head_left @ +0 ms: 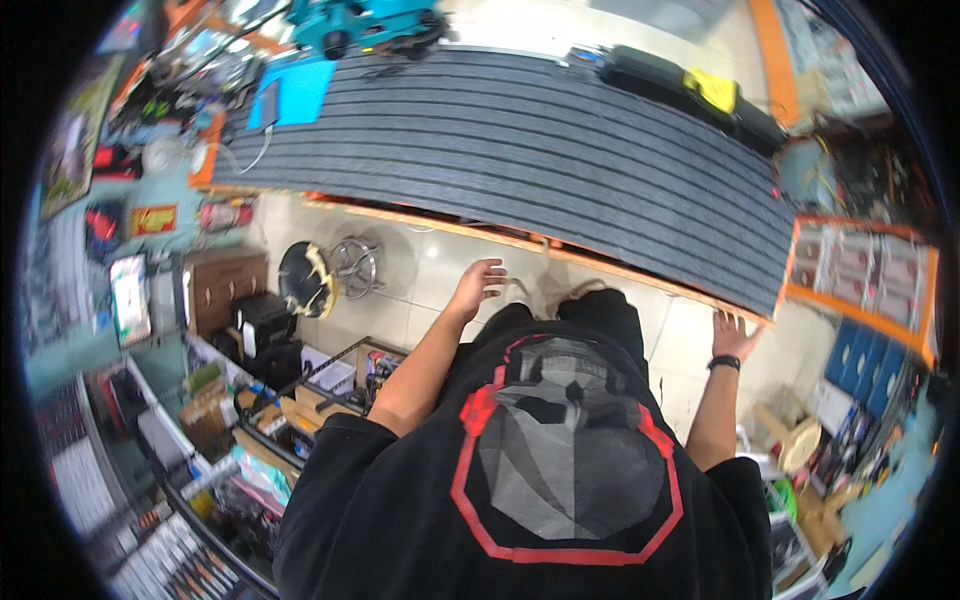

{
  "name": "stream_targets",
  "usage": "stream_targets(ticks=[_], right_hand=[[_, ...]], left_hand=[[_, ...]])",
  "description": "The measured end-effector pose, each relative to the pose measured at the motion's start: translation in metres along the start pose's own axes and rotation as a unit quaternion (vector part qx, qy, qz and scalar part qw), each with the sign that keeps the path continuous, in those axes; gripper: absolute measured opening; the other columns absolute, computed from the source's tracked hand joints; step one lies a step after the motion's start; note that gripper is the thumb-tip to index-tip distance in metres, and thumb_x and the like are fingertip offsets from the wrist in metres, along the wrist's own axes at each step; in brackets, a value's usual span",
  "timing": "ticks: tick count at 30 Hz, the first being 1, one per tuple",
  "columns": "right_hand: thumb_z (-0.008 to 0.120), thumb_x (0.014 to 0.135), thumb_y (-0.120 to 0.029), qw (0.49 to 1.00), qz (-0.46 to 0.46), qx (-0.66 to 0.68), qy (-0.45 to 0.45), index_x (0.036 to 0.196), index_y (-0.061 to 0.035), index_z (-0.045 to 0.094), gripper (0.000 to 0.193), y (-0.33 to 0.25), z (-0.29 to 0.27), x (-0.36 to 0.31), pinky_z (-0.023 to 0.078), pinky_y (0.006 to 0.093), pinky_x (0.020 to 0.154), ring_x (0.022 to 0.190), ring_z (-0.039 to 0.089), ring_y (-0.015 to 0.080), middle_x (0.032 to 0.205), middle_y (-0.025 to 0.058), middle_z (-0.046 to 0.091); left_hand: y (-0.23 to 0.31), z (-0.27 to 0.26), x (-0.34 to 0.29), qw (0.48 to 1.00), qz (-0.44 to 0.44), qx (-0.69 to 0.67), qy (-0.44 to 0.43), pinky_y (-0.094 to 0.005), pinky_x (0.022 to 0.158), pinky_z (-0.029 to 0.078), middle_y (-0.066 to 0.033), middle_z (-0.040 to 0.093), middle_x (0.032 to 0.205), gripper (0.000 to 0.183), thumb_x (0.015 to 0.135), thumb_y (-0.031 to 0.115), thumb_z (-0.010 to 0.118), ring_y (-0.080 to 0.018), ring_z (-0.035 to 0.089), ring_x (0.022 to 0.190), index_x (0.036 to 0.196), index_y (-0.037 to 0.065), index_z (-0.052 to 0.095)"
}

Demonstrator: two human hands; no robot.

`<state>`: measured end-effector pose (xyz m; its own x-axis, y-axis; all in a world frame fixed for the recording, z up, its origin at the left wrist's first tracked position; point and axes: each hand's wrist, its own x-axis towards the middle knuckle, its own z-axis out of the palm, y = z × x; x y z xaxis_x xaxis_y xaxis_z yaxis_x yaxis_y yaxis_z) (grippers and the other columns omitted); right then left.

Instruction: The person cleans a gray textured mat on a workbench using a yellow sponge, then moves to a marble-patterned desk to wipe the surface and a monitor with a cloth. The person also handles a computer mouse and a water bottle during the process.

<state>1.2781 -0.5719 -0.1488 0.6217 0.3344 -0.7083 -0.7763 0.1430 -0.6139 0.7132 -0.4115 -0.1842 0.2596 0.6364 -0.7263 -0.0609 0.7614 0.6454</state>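
Note:
My left hand (pixel 478 289) hangs in the air in front of the workbench (pixel 500 130), its fingers loosely bent and apart, with nothing in them. Floor tiles show behind it. At the bench's front right corner is my right hand (pixel 734 335), fingers spread and empty, a dark band around the wrist. Its fingertips meet the orange edge in the picture; whether they press on it I cannot tell. Grey striped matting covers the bench top.
On the bench's far side lie a long black case (pixel 655 80) with a yellow piece on it, a teal machine (pixel 360 22) and a blue sheet (pixel 292 94). A round stool (pixel 303 280) stands at left. Crowded shelves and boxes (pixel 290 415) flank me; blue drawers (pixel 868 365) stand at right.

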Motion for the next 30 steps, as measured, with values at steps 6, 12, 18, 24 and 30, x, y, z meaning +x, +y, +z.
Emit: stream_targets(ticks=[6, 12, 18, 24, 30], right_hand=[[0.039, 0.093, -0.081, 0.992, 0.038, -0.121, -0.030, 0.161, -0.0028, 0.019, 0.105, 0.004, -0.012, -0.007, 0.029, 0.0489, 0.121, 0.144, 0.042, 0.0390, 0.160, 0.0221, 0.035], [0.042, 0.100, -0.071, 0.928, 0.082, -0.359, -0.060, 0.160, -0.0108, 0.029, 0.086, 0.056, -0.008, -0.059, 0.042, 0.0442, 0.110, 0.128, 0.059, 0.0351, 0.144, 0.0229, 0.056], [0.051, 0.103, -0.056, 0.875, 0.006, -0.479, -0.074, 0.158, -0.0131, 0.036, 0.071, 0.116, 0.035, -0.159, 0.048, 0.0393, 0.100, 0.117, 0.065, 0.0280, 0.131, 0.0183, 0.064], [0.053, 0.106, -0.039, 0.812, 0.018, -0.567, -0.136, 0.148, -0.0102, 0.048, 0.051, 0.224, 0.104, -0.235, 0.053, 0.0343, 0.088, 0.101, 0.070, 0.0216, 0.118, 0.0135, 0.070], [0.054, 0.106, -0.035, 0.751, 0.120, -0.604, -0.239, 0.142, -0.0051, 0.055, 0.047, 0.315, 0.178, -0.284, 0.053, 0.0344, 0.089, 0.105, 0.069, 0.0196, 0.120, 0.0109, 0.070]], left_hand=[[0.047, -0.086, 0.025, 0.956, 0.049, -0.016, 0.290, -0.0504, 0.091, 0.050, -0.0137, 0.062, 0.121, 0.047, 0.097, 0.032, 0.046, -0.0264, 0.060, 0.114, 0.133, 0.003, 0.053], [0.060, -0.154, 0.072, 0.920, 0.030, -0.222, 0.321, -0.0586, 0.111, 0.037, -0.0129, 0.055, 0.125, 0.033, 0.094, 0.027, 0.046, -0.0318, 0.050, 0.122, 0.119, 0.007, 0.055], [0.014, -0.203, 0.112, 0.948, 0.051, -0.299, 0.100, -0.0510, 0.091, 0.045, -0.0049, 0.058, 0.101, 0.022, 0.080, 0.006, 0.051, -0.0235, 0.059, 0.103, 0.100, 0.015, 0.052], [0.028, -0.200, 0.086, 0.960, 0.019, -0.280, 0.011, -0.0466, 0.086, 0.047, -0.0021, 0.057, 0.100, 0.033, 0.074, -0.004, 0.047, -0.0207, 0.059, 0.108, 0.098, 0.018, 0.047], [0.033, -0.236, 0.056, 0.964, -0.034, -0.264, -0.017, -0.0530, 0.100, 0.049, -0.0072, 0.055, 0.121, 0.039, 0.079, -0.004, 0.045, -0.0250, 0.055, 0.124, 0.113, 0.015, 0.049]])
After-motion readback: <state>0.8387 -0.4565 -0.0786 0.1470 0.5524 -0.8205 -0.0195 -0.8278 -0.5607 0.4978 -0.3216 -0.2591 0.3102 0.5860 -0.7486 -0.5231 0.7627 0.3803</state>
